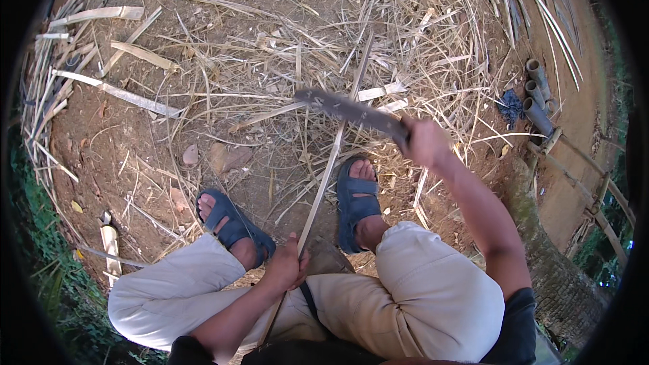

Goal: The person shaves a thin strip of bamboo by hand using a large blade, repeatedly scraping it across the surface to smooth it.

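A long, narrow bamboo strip runs from my lap out between my sandalled feet, over the littered ground. My left hand is closed round its near part, just in front of my lap. In my right hand, out past my right foot, is the handle of a machete. Its broad dark blade points left and crosses above the strip; I cannot tell whether the two touch. The hand on the handle is slightly blurred.
Thin bamboo shavings cover much of the ground ahead. Split bamboo pieces lie at the left. Several bamboo tubes stand at the right by a dark crumpled bundle. A thick tree trunk is beside my right arm. Stones lie ahead of my left foot.
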Tool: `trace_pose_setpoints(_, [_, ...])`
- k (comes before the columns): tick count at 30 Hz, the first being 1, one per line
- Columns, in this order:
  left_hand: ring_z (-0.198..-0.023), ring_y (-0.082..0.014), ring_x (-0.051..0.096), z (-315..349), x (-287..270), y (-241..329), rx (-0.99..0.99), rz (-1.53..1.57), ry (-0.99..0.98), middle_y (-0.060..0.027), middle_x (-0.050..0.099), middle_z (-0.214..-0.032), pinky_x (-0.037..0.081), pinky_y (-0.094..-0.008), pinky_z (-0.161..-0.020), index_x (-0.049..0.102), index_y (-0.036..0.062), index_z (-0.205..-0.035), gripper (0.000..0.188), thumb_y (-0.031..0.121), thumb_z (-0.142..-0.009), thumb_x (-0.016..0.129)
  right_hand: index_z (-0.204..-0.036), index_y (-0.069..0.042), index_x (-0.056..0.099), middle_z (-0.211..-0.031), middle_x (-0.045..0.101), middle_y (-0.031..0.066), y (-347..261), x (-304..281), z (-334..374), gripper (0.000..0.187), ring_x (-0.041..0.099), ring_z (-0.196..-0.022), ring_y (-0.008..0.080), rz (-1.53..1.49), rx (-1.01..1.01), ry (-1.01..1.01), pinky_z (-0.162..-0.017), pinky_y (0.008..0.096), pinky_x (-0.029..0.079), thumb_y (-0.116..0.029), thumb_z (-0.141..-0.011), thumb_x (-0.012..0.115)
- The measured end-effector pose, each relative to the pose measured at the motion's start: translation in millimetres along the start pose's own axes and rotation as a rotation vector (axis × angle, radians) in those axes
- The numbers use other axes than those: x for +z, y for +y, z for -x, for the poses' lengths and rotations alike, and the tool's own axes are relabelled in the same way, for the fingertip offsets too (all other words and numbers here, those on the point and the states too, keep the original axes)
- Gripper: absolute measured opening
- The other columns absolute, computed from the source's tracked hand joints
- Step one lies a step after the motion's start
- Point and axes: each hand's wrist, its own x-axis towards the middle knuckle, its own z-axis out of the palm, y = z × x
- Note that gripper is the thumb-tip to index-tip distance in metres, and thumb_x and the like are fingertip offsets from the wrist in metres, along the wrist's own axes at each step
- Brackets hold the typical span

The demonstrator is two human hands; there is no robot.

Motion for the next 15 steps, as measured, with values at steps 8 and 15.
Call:
trace_pose_setpoints(8, [-0.031,-0.0163,0.025,2.9,-8.9,-3.8,-0.093,0.090,-0.092,-0.0027,0.028,-0.044,0.021,-0.0331,-0.032,0.038,0.0077,-0.061,0.064,0.053,-0.102,0.019,-0.096,-0.008,0.058,-0.077,0.067,0.0106,-13.0,4.8,6.8,0.019,0.068,-0.064,0.0239,0.209,-0.391,0.088,-0.058,0.0381,0.056,-0.024,-0.085,0.061])
trace_pose_setpoints(15, [-0.031,-0.0145,0.023,3.3,-9.7,1.4,-0.077,0.073,-0.180,-0.0018,0.027,-0.045,0.021,-0.0310,-0.032,0.036,0.0091,-0.061,0.060,0.050,-0.102,0.017,-0.106,-0.002,0.062,-0.064,0.059,0.0119,43.5,-22.6,-66.3,0.027,0.058,-0.051,0.0158,-0.146,0.401,-0.110,-0.049,0.0313,0.056,-0.024,-0.096,0.052])
